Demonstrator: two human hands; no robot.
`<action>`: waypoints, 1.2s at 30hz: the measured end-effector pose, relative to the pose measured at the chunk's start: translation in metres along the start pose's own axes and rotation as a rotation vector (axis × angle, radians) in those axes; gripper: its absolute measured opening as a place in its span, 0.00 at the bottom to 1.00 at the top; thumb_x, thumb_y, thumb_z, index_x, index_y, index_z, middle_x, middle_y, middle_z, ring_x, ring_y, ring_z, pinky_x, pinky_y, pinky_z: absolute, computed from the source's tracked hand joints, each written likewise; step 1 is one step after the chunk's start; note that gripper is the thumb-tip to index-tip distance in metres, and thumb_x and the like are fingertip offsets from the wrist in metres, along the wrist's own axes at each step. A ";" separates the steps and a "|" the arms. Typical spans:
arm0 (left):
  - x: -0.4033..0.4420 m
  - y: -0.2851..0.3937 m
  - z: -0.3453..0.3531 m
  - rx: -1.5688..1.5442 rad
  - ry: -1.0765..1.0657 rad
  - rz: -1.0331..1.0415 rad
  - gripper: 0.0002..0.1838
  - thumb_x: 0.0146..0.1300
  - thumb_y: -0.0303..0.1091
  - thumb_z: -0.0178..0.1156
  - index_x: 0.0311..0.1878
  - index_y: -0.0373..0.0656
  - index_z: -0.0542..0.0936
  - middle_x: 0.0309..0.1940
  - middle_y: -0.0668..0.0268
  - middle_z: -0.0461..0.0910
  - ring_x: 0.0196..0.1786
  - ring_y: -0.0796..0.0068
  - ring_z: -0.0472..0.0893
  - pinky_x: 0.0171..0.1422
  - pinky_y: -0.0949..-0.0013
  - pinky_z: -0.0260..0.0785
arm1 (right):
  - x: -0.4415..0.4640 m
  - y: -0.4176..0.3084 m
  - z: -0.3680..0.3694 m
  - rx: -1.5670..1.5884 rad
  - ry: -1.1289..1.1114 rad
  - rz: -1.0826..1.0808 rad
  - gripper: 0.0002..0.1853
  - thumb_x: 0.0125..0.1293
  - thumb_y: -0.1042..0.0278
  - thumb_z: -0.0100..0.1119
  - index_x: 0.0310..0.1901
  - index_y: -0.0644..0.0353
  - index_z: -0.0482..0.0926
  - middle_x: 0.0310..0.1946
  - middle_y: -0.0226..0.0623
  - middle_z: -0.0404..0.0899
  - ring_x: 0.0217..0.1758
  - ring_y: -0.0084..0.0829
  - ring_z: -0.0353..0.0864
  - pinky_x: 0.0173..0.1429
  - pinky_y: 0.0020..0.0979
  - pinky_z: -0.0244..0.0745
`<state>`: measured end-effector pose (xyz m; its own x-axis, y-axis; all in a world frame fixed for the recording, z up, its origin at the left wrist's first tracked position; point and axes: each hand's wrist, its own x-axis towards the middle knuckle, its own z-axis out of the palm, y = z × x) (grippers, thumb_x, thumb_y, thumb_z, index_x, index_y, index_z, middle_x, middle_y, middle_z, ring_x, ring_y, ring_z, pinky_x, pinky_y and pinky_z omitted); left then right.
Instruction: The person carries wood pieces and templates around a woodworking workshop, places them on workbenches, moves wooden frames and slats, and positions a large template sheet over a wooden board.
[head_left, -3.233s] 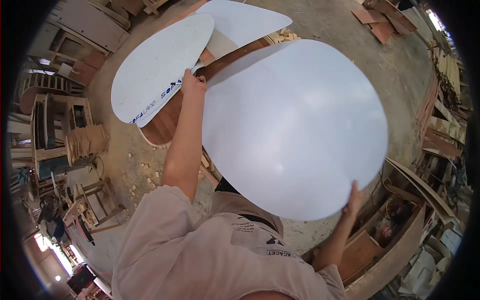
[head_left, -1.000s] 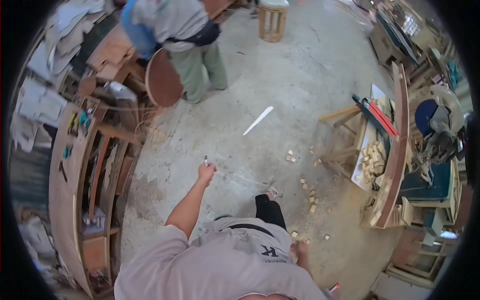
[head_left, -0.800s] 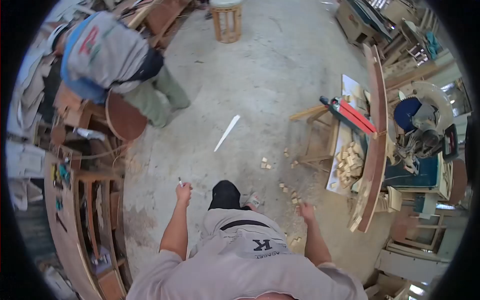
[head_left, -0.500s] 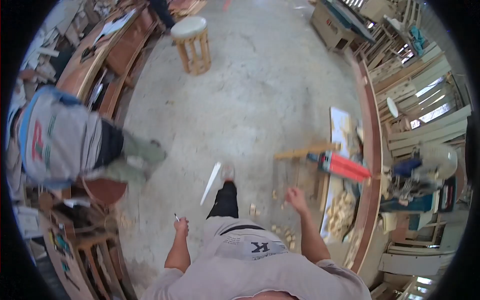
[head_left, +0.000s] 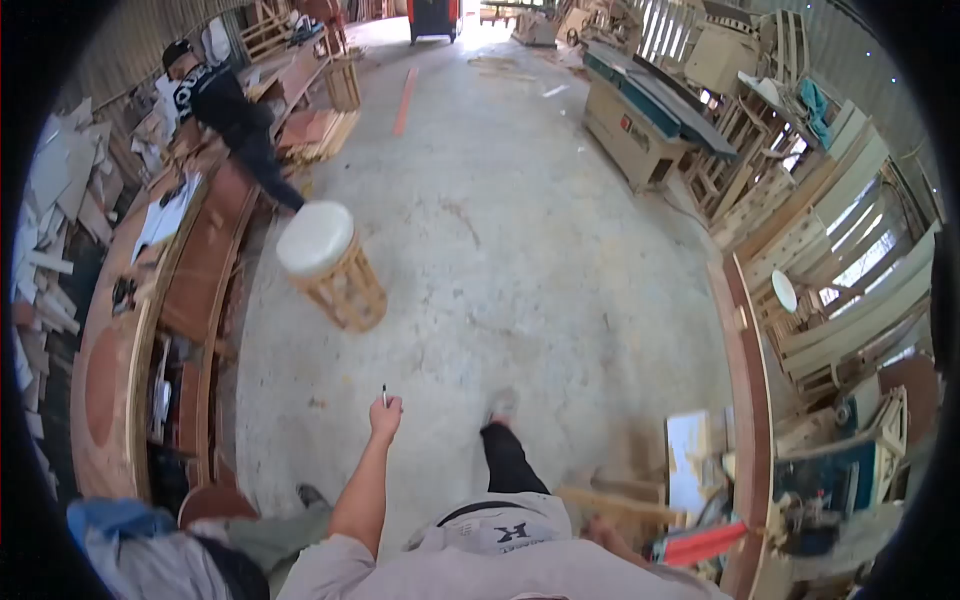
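Our left hand (head_left: 386, 418) is closed around a pen (head_left: 384, 394), which sticks up past the fingers with its tip pointing away from us. We hold that hand out in front of us, over the bare grey floor (head_left: 440, 300). Our right hand (head_left: 608, 537) is low, close to our shirt (head_left: 480, 560); it is blurred and partly cut off from sight, so we cannot tell whether it is open or closed. Just beside it runs a wooden bar (head_left: 630, 506), and to its right lies a red tool (head_left: 704, 543). Beyond the bar, ahead and to the right of that hand, we see a white board (head_left: 686, 462), then a long beam (head_left: 752, 400) farther right.

Ahead of our left hand and a little to its left is a stool (head_left: 325, 262) with a round white top and slatted wooden sides, well apart from the pen. Farther left stands a long bench (head_left: 105, 380) with white paper (head_left: 165, 222) on it. Past the stool, one person (head_left: 225, 110) in dark clothes leans at the bench; another person (head_left: 150, 560) is bent over behind our left hand, to its left. Between our hands, one foot (head_left: 500, 408) is forward. Far ahead of our right hand stands a machine (head_left: 630, 135).
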<state>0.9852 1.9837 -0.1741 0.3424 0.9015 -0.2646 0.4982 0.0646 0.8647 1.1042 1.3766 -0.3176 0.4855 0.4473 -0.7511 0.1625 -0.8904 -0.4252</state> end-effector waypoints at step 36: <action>0.561 0.231 0.172 -0.352 0.358 -0.413 0.26 0.68 0.49 0.37 0.29 0.37 0.75 0.15 0.67 0.72 0.17 0.77 0.71 0.22 0.72 0.64 | 0.515 -0.448 -0.588 0.578 -0.044 0.353 0.15 0.63 0.65 0.47 0.47 0.65 0.68 0.31 0.48 0.79 0.27 0.39 0.80 0.24 0.37 0.73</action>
<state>1.4294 2.4307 -0.1958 -0.1383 0.8555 -0.4990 0.2203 0.5178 0.8266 1.7866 1.9560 -0.2167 0.3881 0.1522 -0.9090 -0.4905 -0.8009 -0.3435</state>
